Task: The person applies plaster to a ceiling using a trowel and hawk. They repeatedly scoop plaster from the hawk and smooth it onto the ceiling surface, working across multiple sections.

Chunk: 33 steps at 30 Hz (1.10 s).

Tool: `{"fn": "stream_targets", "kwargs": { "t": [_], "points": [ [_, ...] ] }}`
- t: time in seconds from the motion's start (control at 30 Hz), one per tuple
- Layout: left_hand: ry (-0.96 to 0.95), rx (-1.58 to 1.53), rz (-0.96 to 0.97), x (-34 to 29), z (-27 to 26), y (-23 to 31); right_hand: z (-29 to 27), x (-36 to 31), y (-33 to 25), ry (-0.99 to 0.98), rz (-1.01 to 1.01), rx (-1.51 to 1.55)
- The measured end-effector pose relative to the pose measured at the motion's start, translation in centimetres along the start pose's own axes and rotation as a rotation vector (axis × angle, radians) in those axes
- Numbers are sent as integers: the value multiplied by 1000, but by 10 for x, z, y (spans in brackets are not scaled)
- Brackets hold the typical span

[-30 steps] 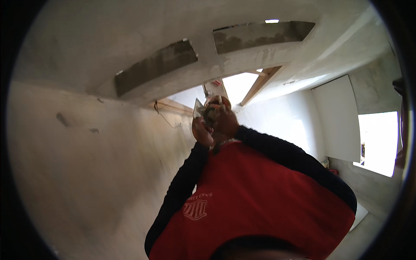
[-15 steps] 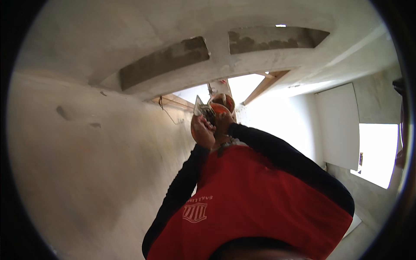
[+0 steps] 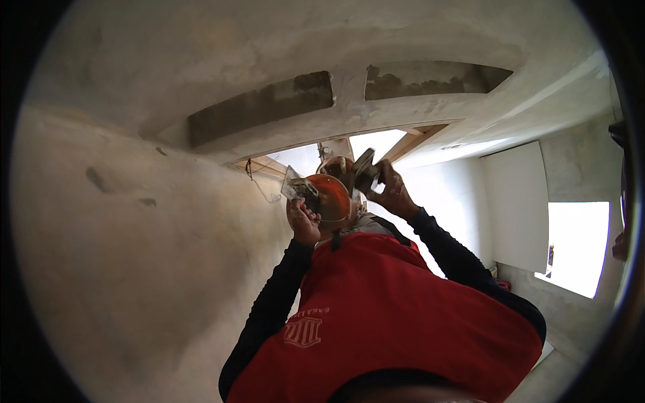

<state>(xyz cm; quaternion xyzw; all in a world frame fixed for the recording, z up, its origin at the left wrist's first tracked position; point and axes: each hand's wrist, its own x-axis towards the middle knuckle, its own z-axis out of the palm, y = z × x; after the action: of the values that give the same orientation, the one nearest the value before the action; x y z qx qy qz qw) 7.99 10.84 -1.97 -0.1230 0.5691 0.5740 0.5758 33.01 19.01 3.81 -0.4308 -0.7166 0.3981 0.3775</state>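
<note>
The left grip [image 3: 306,224] is closed, fingers curled around the lower end of a flat trowel [image 3: 291,181]; its pale blade sticks up above the knuckles, with dark material at its right side. The right grip [image 3: 395,195] is partly closed, thumb and fingers pinching a dark, smeared tool [image 3: 365,170] that reaches out to its upper left, tilted; blur hides what kind it is.

Between the 2 grips, just right of the left grip, sits an open orange bucket [image 3: 334,196]. Beyond it, above and left of the right grip, is another round container [image 3: 329,165], partly covered by the smeared tool.

Further out, above both grips, the plastered wall has 2 dark recesses, a left recess [image 3: 262,107] and a right recess [image 3: 437,79]. A thin wire [image 3: 250,172] hangs up and left of the left grip. A wooden frame [image 3: 416,140] is up and right of the right grip, and a white panel [image 3: 521,205] stands well apart to its right.
</note>
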Motion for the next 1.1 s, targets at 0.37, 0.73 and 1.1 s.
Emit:
{"fn": "stream_targets", "kwargs": {
  "t": [0.37,0.73,1.1],
  "points": [
    [52,-54,39,15,-23,2,2,113,-120,592,-283,-291],
    [8,-106,73,36,-49,-7,-3,131,-110,641,-222,-364],
    [74,-102,41,36,-48,4,6,130,-99,618,-274,-361]
  ]
}}
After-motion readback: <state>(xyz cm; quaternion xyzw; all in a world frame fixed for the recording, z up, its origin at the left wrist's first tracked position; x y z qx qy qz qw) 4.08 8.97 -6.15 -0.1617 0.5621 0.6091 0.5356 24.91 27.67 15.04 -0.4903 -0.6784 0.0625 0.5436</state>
